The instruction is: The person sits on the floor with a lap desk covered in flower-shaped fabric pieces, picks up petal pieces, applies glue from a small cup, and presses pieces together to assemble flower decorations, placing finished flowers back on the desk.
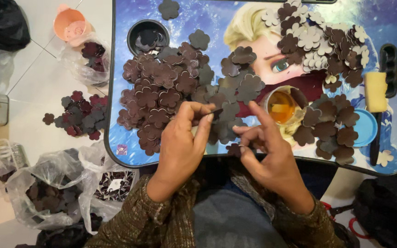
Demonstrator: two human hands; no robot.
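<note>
Seen from the head: left hand (180, 147) pinching a thin stick (215, 111) over the dark flower pile (161, 87) on the tray (125, 138), right hand (267, 151) loosely curled, grasping nothing visible, beside the glue cup (282, 106).

Two hands (180, 142) (267, 156) work over one printed lap desk (171, 154). Dark brown flower-shaped cutouts (161, 87) lie in heaps too many to count. One glass jar of amber liquid (282, 106), one pink plastic cup (70, 23), one yellow sponge brush (376, 87), three clear plastic bags (47, 188).
</note>
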